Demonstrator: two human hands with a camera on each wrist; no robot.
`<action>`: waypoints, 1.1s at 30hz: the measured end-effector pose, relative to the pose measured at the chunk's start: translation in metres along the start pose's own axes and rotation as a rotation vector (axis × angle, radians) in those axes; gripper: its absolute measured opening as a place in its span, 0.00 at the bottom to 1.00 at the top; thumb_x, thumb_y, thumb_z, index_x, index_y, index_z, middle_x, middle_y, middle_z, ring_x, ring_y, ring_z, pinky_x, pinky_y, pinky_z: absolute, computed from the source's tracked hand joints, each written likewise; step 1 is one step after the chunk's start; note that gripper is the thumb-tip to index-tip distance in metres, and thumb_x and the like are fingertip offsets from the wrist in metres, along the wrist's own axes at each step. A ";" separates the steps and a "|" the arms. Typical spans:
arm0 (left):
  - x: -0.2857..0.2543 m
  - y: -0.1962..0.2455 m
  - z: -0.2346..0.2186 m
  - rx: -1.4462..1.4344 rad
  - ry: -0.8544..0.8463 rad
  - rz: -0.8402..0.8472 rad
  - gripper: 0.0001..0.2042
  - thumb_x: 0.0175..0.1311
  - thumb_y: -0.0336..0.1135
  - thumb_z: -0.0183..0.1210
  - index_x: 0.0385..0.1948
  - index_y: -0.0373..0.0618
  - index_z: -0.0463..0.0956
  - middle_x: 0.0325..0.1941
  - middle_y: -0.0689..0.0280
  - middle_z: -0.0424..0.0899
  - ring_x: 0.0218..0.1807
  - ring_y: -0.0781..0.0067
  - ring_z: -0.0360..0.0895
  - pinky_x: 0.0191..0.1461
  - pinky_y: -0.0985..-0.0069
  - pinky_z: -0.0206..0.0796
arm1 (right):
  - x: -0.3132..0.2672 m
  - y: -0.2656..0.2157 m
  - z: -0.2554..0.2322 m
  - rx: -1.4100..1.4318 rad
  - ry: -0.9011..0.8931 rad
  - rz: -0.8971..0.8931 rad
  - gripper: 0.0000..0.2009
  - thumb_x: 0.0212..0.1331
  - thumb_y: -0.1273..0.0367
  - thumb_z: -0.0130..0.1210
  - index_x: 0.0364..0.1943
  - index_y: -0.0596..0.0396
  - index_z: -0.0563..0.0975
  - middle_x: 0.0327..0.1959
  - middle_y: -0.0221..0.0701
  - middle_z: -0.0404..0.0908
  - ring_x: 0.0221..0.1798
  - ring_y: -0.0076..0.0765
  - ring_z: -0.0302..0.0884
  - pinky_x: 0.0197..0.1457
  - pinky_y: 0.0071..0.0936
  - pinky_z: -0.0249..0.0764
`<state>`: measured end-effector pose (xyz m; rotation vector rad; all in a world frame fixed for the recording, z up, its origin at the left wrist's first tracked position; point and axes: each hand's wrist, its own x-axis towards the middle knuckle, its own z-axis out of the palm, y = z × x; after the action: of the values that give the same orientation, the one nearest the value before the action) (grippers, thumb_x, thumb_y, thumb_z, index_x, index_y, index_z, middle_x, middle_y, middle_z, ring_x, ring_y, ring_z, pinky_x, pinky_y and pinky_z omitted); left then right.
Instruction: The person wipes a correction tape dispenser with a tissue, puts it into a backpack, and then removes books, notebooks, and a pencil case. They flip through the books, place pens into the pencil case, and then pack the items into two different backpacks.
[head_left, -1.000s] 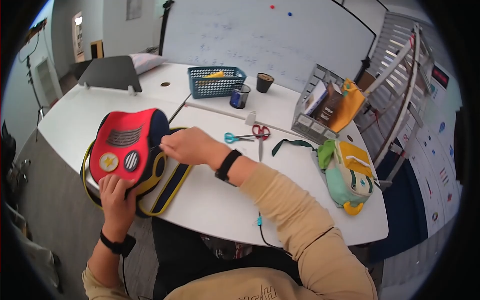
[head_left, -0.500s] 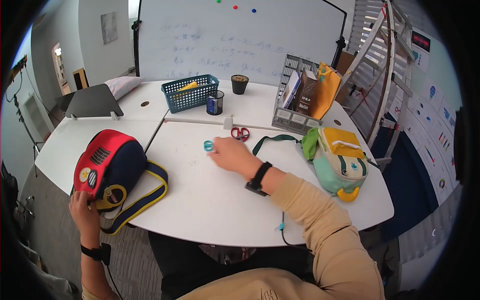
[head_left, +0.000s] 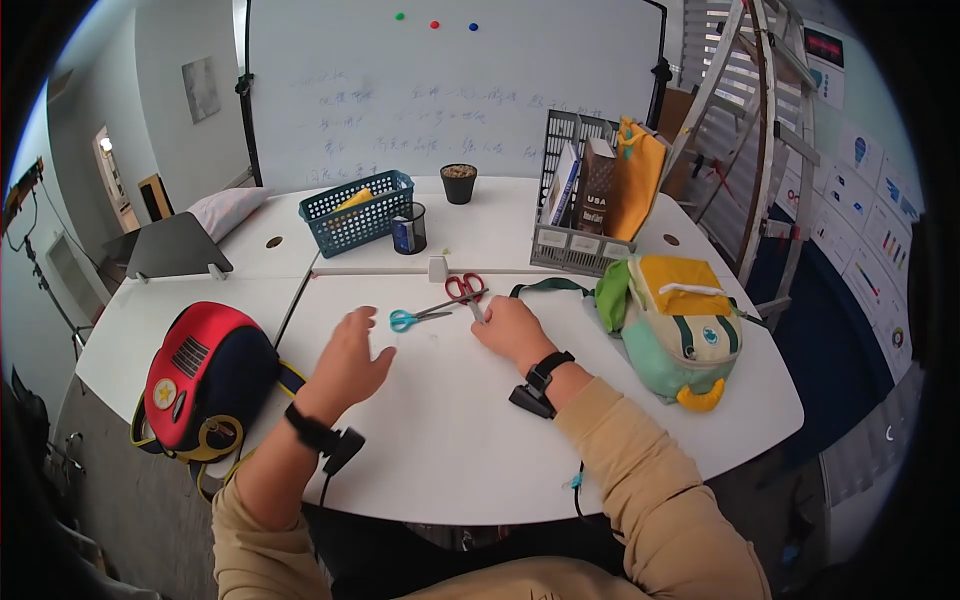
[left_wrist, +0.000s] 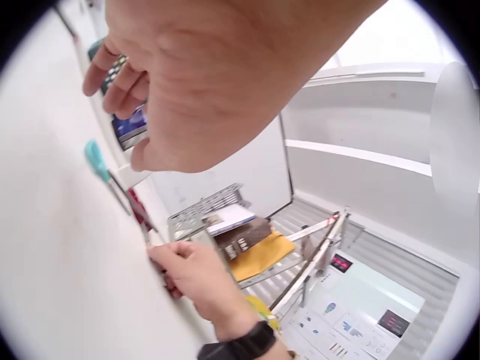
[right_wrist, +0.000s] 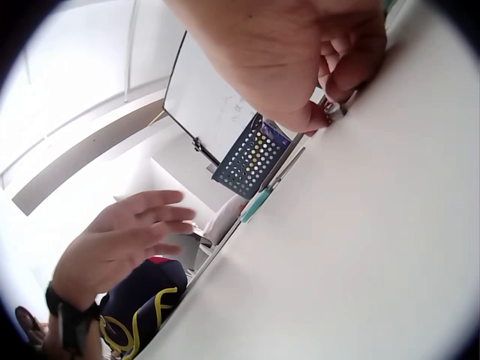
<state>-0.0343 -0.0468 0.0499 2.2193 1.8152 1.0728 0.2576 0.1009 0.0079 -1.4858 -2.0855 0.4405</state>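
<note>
Now the right hand (head_left: 512,332) pinches a silvery blade of the red-handled scissors (head_left: 466,289), thumb and finger together on it; half a second ago it was over the teal-handled scissors, and before that at the side of the red and navy bag. The left hand (head_left: 345,365) has let go of that bag and hangs above the table (head_left: 430,440), fingers apart and holding nothing, just short of the teal-handled scissors (head_left: 402,320). So attention seems to have passed from the bag to the scissors, with both hands now free of it. The red-handled pair lies near the middle of the table, its rings pointing away from the person; a long blade spans the gap between the pairs, and I cannot tell whose it is. Farther out, the bag (head_left: 205,375) sits by the left edge and a pale backpack (head_left: 685,325) toward the right.
</note>
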 end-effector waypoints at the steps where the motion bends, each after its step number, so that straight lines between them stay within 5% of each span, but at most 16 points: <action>1: 0.017 -0.015 0.024 0.035 -0.020 0.003 0.30 0.71 0.30 0.73 0.73 0.34 0.74 0.70 0.42 0.82 0.73 0.41 0.81 0.75 0.53 0.75 | -0.003 -0.002 -0.004 0.007 -0.005 0.019 0.18 0.62 0.58 0.74 0.37 0.64 0.89 0.41 0.54 0.94 0.47 0.64 0.94 0.56 0.51 0.89; 7: 0.048 -0.055 0.101 0.246 -0.025 -0.004 0.30 0.77 0.37 0.70 0.78 0.40 0.75 0.77 0.48 0.81 0.80 0.42 0.74 0.81 0.43 0.64 | -0.010 -0.006 -0.009 0.059 -0.008 0.045 0.20 0.60 0.59 0.73 0.39 0.67 0.87 0.42 0.54 0.93 0.48 0.65 0.93 0.55 0.53 0.89; 13: 0.053 -0.057 0.087 0.034 -0.001 -0.004 0.24 0.72 0.27 0.72 0.68 0.44 0.80 0.68 0.52 0.84 0.70 0.45 0.80 0.73 0.50 0.72 | -0.009 -0.010 -0.003 0.101 -0.064 0.029 0.18 0.63 0.63 0.72 0.46 0.66 0.86 0.44 0.48 0.92 0.49 0.57 0.92 0.57 0.48 0.87; 19: 0.045 -0.058 0.075 -0.314 0.080 -0.188 0.21 0.79 0.21 0.66 0.69 0.41 0.75 0.62 0.55 0.84 0.59 0.59 0.85 0.59 0.68 0.81 | -0.011 -0.018 -0.005 0.208 -0.111 0.043 0.16 0.67 0.63 0.70 0.51 0.62 0.86 0.47 0.42 0.92 0.48 0.50 0.91 0.57 0.45 0.86; 26: 0.054 -0.068 0.073 -0.606 0.421 -0.355 0.21 0.86 0.23 0.61 0.75 0.36 0.67 0.62 0.62 0.81 0.54 0.77 0.81 0.56 0.76 0.78 | -0.003 0.000 0.017 0.472 -0.101 0.053 0.14 0.75 0.64 0.67 0.55 0.61 0.86 0.44 0.34 0.90 0.40 0.31 0.86 0.50 0.31 0.83; 33: 0.050 -0.058 0.082 -0.807 0.368 -0.297 0.22 0.86 0.24 0.60 0.76 0.37 0.67 0.62 0.62 0.81 0.56 0.77 0.81 0.61 0.76 0.79 | 0.003 -0.002 0.024 0.740 0.039 0.082 0.14 0.87 0.66 0.59 0.61 0.64 0.80 0.46 0.30 0.86 0.44 0.23 0.79 0.50 0.28 0.78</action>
<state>-0.0342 0.0439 -0.0155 1.3100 1.3618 1.8005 0.2410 0.1041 -0.0093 -1.1099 -1.5626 1.0645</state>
